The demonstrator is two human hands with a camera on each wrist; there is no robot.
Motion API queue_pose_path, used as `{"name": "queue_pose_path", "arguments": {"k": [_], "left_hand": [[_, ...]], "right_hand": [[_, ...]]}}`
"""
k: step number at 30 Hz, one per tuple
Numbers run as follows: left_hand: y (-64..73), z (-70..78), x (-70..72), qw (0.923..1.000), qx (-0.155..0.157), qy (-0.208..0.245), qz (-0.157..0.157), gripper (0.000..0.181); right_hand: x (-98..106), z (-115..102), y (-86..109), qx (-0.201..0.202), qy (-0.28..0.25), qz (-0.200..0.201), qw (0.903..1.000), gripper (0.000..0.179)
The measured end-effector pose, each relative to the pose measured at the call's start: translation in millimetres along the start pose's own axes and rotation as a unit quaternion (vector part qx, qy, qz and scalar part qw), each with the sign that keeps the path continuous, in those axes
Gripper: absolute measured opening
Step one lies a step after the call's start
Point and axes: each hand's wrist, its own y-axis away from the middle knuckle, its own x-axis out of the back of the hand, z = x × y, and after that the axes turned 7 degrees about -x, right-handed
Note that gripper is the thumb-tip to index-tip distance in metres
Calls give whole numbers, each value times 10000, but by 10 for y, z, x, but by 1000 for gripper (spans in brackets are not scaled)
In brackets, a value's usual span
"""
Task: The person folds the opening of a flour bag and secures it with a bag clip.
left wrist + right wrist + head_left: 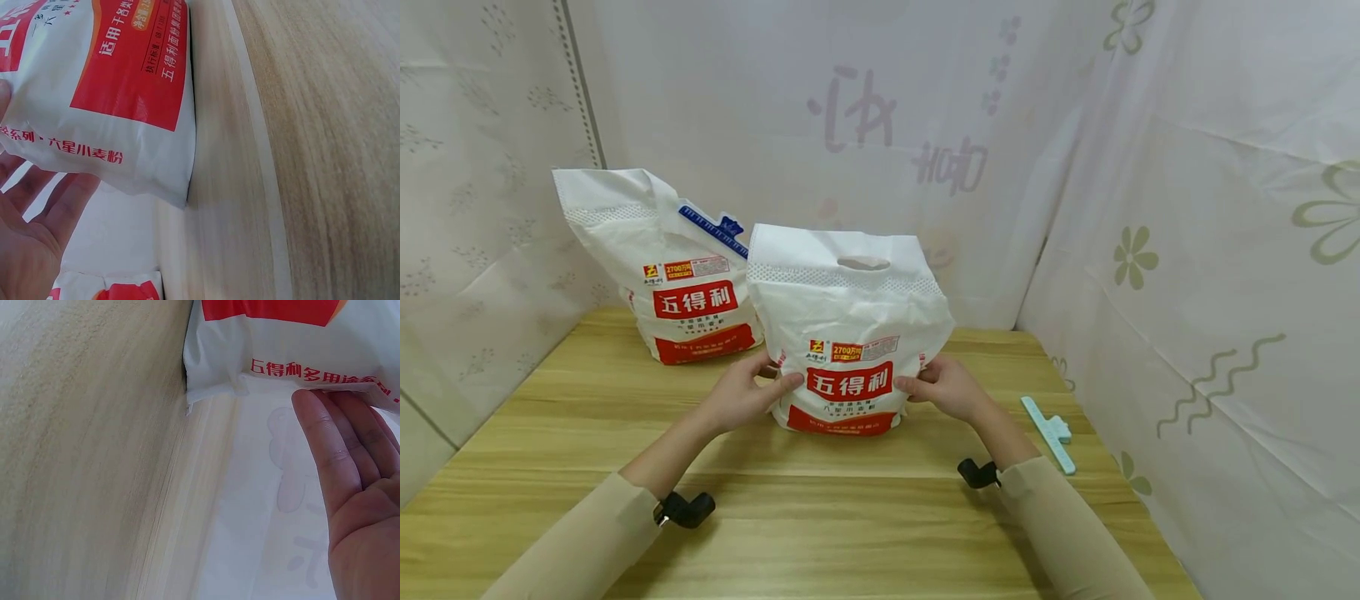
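Note:
A white flour bag (850, 333) with red labels and a cut-out handle slot stands upright at the middle of the wooden table. My left hand (752, 387) holds its left side, thumb on the front and fingers round the side, as the left wrist view shows on the bag (125, 137). On the opposite side my right hand (947, 387) holds it the same way. In the right wrist view the right fingers (331, 437) reach along the bag's side (281, 350); the thumb is out of sight there.
Behind to the left stands a second flour bag (692, 292), its top folded over and pinched by a blue sealing clip (711, 227). A light-blue sealing clip (1049, 435) lies on the table (820, 517) at the right. Patterned white curtains (1187, 208) hang around the table.

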Motion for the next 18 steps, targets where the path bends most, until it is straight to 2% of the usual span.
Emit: {"name": "queue_pose_path", "arguments": {"k": [13,18], "left_hand": [[15,-9,-23,9999,-46,83,38,51],[14,-29,-24,9999,-16,131,5,52]], "right_hand": [[-12,-4,24,-153,21,125,9998,51],[-19,13,36,-96,-71,66,9999,52]]}}
